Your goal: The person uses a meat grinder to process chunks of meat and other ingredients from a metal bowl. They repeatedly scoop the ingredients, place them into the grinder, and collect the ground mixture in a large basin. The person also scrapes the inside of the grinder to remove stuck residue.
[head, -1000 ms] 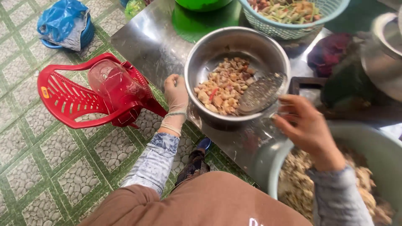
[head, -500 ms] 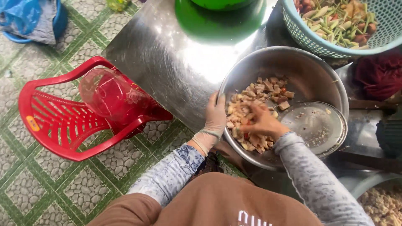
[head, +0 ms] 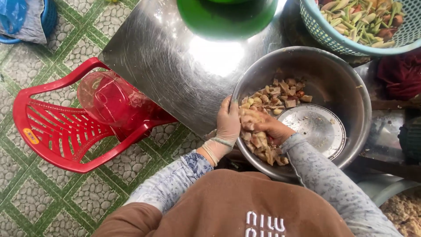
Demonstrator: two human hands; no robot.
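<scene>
Nearest the camera, the person's brown top and pale patterned sleeves are filling the lower edge, and both hands are reaching into the large round stainless-steel bowl (head: 333,74) sitting on the shiny metal desk (head: 175,61). The left hand (head: 228,125), wearing a thin translucent glove, is pressing flat against the near rim of the bowl and cupping the heap from the side, its grip spread with fingers together. The bare right hand (head: 265,127) is lying on top of the pile, its grip closing loosely around a clump of the chopped beige and pinkish meat pieces (head: 276,94), which are lying in the near-left part of the bowl. Just beside the right hand, a round flat steel lid (head: 315,127) is resting inside the bowl against its far-right wall. To the left, a red plastic chair (head: 57,131) is standing on the green tiled floor (head: 39,193), holding a clear plastic jug (head: 109,98). Farther off, a green round basin (head: 228,17) and a teal plastic basket of cut vegetables (head: 364,26) are sitting on the desk.
</scene>
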